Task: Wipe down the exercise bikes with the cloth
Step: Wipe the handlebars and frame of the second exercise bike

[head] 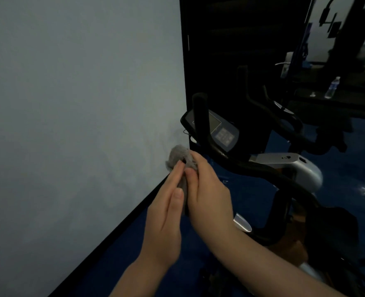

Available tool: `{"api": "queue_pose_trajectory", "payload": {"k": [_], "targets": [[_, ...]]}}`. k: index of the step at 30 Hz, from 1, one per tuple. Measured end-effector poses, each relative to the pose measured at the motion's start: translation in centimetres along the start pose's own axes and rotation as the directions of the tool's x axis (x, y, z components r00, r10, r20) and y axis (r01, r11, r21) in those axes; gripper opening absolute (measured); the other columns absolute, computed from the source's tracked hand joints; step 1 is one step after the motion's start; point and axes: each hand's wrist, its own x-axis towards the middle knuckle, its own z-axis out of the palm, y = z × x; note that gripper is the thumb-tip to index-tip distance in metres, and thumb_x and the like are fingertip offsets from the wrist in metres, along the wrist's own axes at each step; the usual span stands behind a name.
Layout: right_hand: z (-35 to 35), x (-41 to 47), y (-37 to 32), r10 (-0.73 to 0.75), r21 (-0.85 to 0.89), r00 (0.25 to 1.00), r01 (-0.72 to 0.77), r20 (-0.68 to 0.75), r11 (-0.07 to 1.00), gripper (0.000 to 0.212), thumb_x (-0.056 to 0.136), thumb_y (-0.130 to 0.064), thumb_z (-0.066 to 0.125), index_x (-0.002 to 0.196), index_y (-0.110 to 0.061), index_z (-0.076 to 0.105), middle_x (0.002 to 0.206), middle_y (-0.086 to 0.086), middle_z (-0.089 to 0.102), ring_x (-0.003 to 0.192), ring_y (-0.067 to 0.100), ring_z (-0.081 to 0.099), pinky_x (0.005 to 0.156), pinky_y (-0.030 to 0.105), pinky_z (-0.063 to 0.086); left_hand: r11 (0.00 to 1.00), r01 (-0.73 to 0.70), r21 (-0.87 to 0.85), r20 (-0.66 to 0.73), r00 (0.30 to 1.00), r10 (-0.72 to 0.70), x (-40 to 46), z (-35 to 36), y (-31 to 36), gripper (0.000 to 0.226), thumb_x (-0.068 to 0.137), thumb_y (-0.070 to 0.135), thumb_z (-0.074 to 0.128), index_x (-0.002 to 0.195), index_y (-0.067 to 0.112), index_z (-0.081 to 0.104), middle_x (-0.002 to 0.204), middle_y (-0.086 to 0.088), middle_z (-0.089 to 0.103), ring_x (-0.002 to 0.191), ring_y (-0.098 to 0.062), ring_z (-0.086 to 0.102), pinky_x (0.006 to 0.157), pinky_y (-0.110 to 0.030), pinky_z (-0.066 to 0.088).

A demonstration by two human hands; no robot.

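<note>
Both forearms are bare from the wrist to the bottom edge of the view, with no sleeve, cuff or glove showing. The left hand (163,219) and the right hand (209,197) carry no ring, watch, bracelet or strap. The fingernails that show are short, plain and unpainted, with rounded tips

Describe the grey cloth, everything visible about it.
The cloth is grey, soft and fuzzy-looking, bunched into a crumpled wad. It is held between both hands: the left hand lies against it with straight fingers, the right hand curls over it. Its upper part bulges above the fingertips, beside the bike's black handlebar; contact there is unclear.
</note>
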Motion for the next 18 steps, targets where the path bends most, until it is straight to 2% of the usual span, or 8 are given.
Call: {"api": "queue_pose_trajectory", "payload": {"k": [2, 5, 7, 12, 14, 16, 18], "targets": [[0.2, -0.7, -0.2, -0.073, 0.011, 0.995, 0.074, -0.074, 0.997, 0.041, 0.097, -0.036, 0.042, 0.138, -0.036, 0.043, 0.134, -0.018, 0.053, 0.114, -0.006, 0.05, 0.095, 0.021, 0.044, 1.0, 0.003, -0.026, 0.027, 1.0, -0.002, -0.2, -0.4, 0.2, 0.042, 0.097, 0.041, 0.035, 0.138, 0.038, 0.041, 0.144, 0.026, 0.043, 0.137, 0.001, 0.037, 0.103, -0.007, 0.031], [-0.4, -2.2, 0.7, -0.27, -0.187, 0.952, 0.241, -0.146, 0.952, 0.046, 0.093, -0.017, 0.056, 0.138, -0.023, 0.048, 0.143, -0.006, 0.048, 0.118, 0.007, 0.056, 0.091, 0.029, 0.052, 0.998, -0.02, -0.051, 0.083, 0.996, 0.024, -0.8, -1.1, 0.2, 0.044, 0.099, 0.04, 0.034, 0.142, 0.037, 0.038, 0.148, 0.024, 0.039, 0.139, 0.0, 0.033, 0.106, -0.007, 0.029], [-0.8, -2.9, 1.3, -0.322, -0.277, 0.931, 0.268, -0.174, 0.923, 0.046, 0.091, -0.01, 0.059, 0.136, -0.018, 0.05, 0.143, -0.002, 0.047, 0.115, 0.013, 0.06, 0.085, 0.034, 0.056, 0.999, -0.043, -0.027, 0.129, 0.991, 0.046, -1.4, -1.3, 0.0, 0.046, 0.1, 0.041, 0.032, 0.145, 0.038, 0.034, 0.152, 0.022, 0.033, 0.141, -0.001, 0.029, 0.108, -0.008, 0.026], [-1.8, -6.3, 3.1, -0.26, -0.366, 0.945, 0.175, -0.197, 0.914, 0.037, 0.094, -0.018, 0.056, 0.13, -0.014, 0.056, 0.136, 0.0, 0.055, 0.122, 0.01, 0.054, 0.098, 0.029, 0.049, 0.999, -0.02, 0.025, 0.298, 0.954, 0.012, -4.5, -0.5, -2.0, 0.049, 0.1, 0.042, 0.035, 0.148, 0.039, 0.027, 0.155, 0.022, 0.028, 0.143, 0.0, 0.026, 0.108, -0.01, 0.025], [-3.0, -8.7, 4.3, -0.196, -0.386, 0.955, 0.099, -0.221, 0.917, 0.036, 0.094, -0.019, 0.053, 0.13, -0.014, 0.057, 0.136, 0.0, 0.055, 0.125, 0.009, 0.052, 0.102, 0.027, 0.044, 0.998, 0.032, 0.052, 0.388, 0.92, -0.05, -6.5, 0.4, -3.4, 0.049, 0.097, 0.044, 0.037, 0.145, 0.047, 0.028, 0.153, 0.026, 0.029, 0.141, 0.003, 0.027, 0.107, -0.008, 0.025], [-4.8, -11.7, 5.5, -0.091, -0.368, 0.961, -0.012, -0.262, 0.93, 0.038, 0.094, -0.017, 0.054, 0.131, -0.013, 0.056, 0.137, 0.0, 0.053, 0.128, 0.006, 0.048, 0.106, 0.023, 0.04, 0.987, 0.144, 0.075, 0.47, 0.867, -0.163, -8.7, 1.4, -4.9, 0.046, 0.096, 0.047, 0.04, 0.139, 0.058, 0.028, 0.148, 0.034, 0.031, 0.138, 0.009, 0.028, 0.107, -0.007, 0.027], [-6.6, -14.9, 6.8, 0.011, -0.35, 0.956, -0.118, -0.292, 0.929, 0.04, 0.093, -0.015, 0.053, 0.133, -0.014, 0.054, 0.138, -0.001, 0.053, 0.129, 0.004, 0.046, 0.106, 0.019, 0.037, 0.962, 0.235, 0.138, 0.566, 0.779, -0.272, -10.7, 2.9, -6.2, 0.041, 0.095, 0.047, 0.044, 0.129, 0.068, 0.034, 0.142, 0.04, 0.035, 0.135, 0.014, 0.029, 0.109, -0.012, 0.029]]}}
